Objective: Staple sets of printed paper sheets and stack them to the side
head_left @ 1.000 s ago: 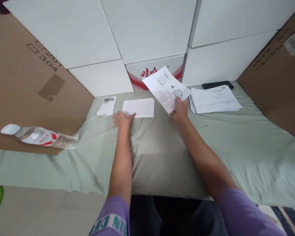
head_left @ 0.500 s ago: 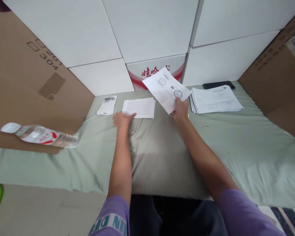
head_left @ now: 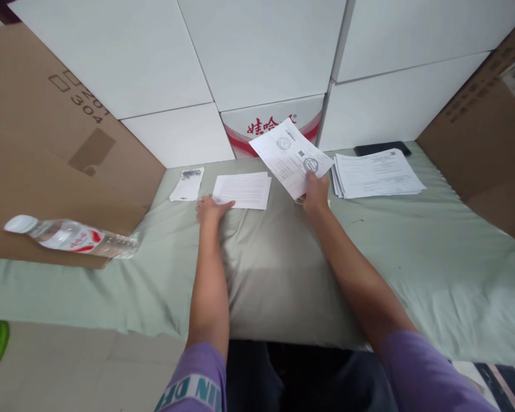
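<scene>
My right hand (head_left: pixel 315 193) is closed on a stamped sheet (head_left: pixel 290 155), pinching its near corner so the page tilts up off the bed toward twelve o'clock. Something small lies just under that hand; I cannot tell what it is. My left hand (head_left: pixel 209 209) lies flat and open, fingertips resting on the near left corner of a small stack of papers (head_left: pixel 242 190) that lies flat on the pale green sheet (head_left: pixel 412 252).

At three o'clock from the right hand sits a thicker pile of printed pages (head_left: pixel 375 173), fanned slightly at its left edge. Just behind it, at its one o'clock, a dark phone (head_left: pixel 381 148) lies face down, partly covered by the pile. At nine o'clock from the left-hand stack lies a small white packet (head_left: pixel 187 184) with something dark and metallic at its top end; I cannot make out the contents.

Farther out at nine o'clock a clear water bottle (head_left: pixel 71 238) lies on its side, white cap pointing left, resting against a brown cardboard box (head_left: pixel 47 143). It looks largely empty, though I cannot be sure. A second cardboard box (head_left: pixel 484 120) closes off the three o'clock side. At twelve, white cartons (head_left: pixel 261 51) are stacked like a wall, one red-printed carton (head_left: pixel 270 123) directly behind the lifted sheet.
</scene>
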The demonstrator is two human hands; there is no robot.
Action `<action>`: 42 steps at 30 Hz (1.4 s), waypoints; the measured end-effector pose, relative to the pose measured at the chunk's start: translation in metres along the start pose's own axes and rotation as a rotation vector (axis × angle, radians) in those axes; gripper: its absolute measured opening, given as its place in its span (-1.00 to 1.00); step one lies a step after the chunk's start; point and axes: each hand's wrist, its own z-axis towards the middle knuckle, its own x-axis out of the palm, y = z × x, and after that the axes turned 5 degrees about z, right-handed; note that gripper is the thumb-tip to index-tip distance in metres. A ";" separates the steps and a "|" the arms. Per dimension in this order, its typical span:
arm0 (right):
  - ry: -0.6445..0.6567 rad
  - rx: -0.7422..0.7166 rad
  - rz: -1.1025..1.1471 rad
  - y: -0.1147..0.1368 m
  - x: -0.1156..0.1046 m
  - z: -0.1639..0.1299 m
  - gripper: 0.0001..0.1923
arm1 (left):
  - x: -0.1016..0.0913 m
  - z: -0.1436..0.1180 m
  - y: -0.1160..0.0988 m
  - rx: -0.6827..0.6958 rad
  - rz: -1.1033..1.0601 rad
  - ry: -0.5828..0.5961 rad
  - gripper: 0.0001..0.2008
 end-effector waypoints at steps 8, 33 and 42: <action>-0.004 0.002 -0.011 0.000 0.001 -0.001 -0.64 | 0.002 0.002 0.003 0.042 -0.001 -0.011 -0.16; 0.106 0.000 -0.090 -0.002 0.003 -0.008 -0.72 | -0.007 0.007 -0.016 0.075 -0.912 -0.025 -0.13; 0.349 0.107 -0.159 -0.039 0.012 -0.041 -0.63 | -0.010 -0.001 -0.022 0.253 -1.576 0.384 -0.49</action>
